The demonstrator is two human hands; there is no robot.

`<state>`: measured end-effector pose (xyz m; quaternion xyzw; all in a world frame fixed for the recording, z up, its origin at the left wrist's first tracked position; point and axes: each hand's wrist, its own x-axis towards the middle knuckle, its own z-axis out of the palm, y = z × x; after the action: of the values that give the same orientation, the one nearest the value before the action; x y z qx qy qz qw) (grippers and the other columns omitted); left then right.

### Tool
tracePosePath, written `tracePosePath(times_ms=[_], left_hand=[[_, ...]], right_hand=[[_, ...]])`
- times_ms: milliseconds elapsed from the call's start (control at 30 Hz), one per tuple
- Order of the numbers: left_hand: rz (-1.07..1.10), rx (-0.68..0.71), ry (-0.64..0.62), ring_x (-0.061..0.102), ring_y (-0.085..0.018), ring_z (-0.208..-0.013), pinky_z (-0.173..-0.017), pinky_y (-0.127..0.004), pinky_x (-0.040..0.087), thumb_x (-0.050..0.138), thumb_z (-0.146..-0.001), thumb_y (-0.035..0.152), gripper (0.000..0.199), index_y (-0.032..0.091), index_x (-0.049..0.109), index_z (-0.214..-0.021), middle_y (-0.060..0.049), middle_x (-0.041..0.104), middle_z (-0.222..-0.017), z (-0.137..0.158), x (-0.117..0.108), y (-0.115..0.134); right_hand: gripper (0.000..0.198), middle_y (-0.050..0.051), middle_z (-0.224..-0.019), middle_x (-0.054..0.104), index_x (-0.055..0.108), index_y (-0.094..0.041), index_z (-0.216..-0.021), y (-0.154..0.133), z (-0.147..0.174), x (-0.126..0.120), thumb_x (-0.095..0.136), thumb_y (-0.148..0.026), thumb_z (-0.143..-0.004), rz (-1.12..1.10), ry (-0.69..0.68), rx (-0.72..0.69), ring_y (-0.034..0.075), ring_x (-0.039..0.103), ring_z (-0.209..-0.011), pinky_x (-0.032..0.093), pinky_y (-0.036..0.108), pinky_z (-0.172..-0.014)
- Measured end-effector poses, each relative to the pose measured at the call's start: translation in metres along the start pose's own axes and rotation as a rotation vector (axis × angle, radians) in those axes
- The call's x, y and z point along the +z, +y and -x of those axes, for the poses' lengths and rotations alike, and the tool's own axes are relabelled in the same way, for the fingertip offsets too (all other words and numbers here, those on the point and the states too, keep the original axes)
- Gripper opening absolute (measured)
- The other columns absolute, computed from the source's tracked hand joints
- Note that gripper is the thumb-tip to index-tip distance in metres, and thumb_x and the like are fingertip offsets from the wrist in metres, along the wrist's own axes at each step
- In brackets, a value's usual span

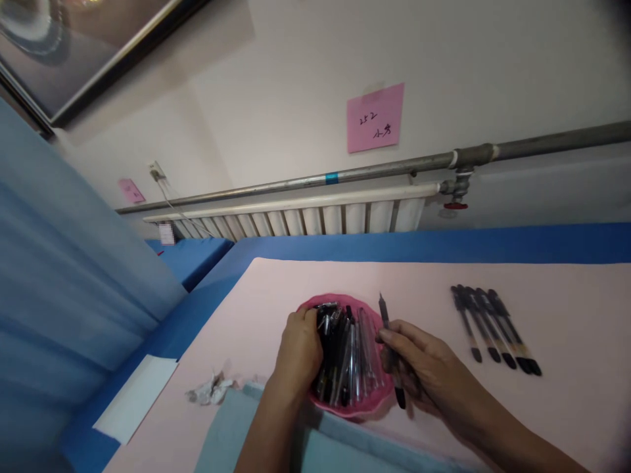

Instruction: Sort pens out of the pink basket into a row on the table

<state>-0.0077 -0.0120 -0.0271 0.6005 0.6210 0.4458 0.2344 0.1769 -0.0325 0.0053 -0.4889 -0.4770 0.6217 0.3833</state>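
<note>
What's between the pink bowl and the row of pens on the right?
The right hand holding a pen, then bare pink sheet, in the head view.

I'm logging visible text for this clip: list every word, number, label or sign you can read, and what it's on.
"252", handwritten on the large pink note; beneath it "小" and a character I can't read surely.
Small pink note: marks too small to read.
Held pen, row of pens: no print readable.

Room: indoor workroom by appearance; exact use cannot be determined.
Wall (296, 79): framed picture (98, 59), handwritten pink note (362, 139).
Radiator (310, 221): beneath metal pipe (552, 142).
Curtain (83, 282): blue, left of sheet-covered table (444, 246).
</note>
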Motion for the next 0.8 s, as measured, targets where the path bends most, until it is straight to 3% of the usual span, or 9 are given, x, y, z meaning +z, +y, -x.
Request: tracePosePath(times_ms=[233, 500, 667, 800], left_hand=[[0.027, -0.028, -0.031, 0.052, -0.025, -0.084, -0.086, -0.036, 0.034, 0.051, -0.059, 0.003, 0.029, 0.024, 0.067, -0.073, -0.007, 0.064, -0.080, 0.003, -0.002, -0.002], [-0.224, -0.004, -0.049, 0.051, -0.019, -0.062, -0.067, -0.030, 0.034, 0.051, -0.061, 0.004, 0.023, 0.021, 0.059, -0.047, -0.005, 0.056, -0.062, 0.013, -0.021, -0.003], [-0.566, -0.003, -0.020, 0.053, -0.023, -0.079, -0.073, -0.033, 0.036, 0.042, -0.069, 0.004, 0.027, 0.019, 0.065, -0.066, -0.009, 0.061, -0.077, 0.008, -0.033, 0.010], [-0.660, -0.023, -0.040, 0.053, -0.023, -0.090, -0.081, -0.033, 0.038, 0.038, -0.075, 0.007, 0.031, 0.017, 0.067, -0.083, -0.011, 0.062, -0.093, 0.004, -0.036, 0.008]], right_hand=[[0.029, -0.010, -0.042, 0.041, 0.040, -0.022, -0.065, 0.003, -0.002, -0.002, 0.052, -0.045, -0.078, -0.036, -0.014, 0.020, 0.004, 0.027, -0.030, 0.017, 0.020, -0.033], [0.026, -0.008, -0.049, 0.049, 0.044, -0.020, -0.066, 0.010, -0.008, -0.006, 0.052, -0.042, -0.079, -0.037, -0.090, -0.006, 0.002, 0.032, -0.032, 0.018, 0.018, -0.033], [0.024, -0.009, -0.047, 0.046, 0.044, -0.020, -0.069, 0.011, -0.008, -0.007, 0.050, -0.040, -0.080, -0.025, -0.109, -0.021, 0.003, 0.033, -0.032, 0.020, 0.018, -0.033], [0.023, -0.008, -0.047, 0.045, 0.045, -0.020, -0.069, 0.011, -0.008, -0.008, 0.050, -0.040, -0.080, -0.011, -0.108, -0.028, 0.003, 0.031, -0.033, 0.021, 0.017, -0.033]])
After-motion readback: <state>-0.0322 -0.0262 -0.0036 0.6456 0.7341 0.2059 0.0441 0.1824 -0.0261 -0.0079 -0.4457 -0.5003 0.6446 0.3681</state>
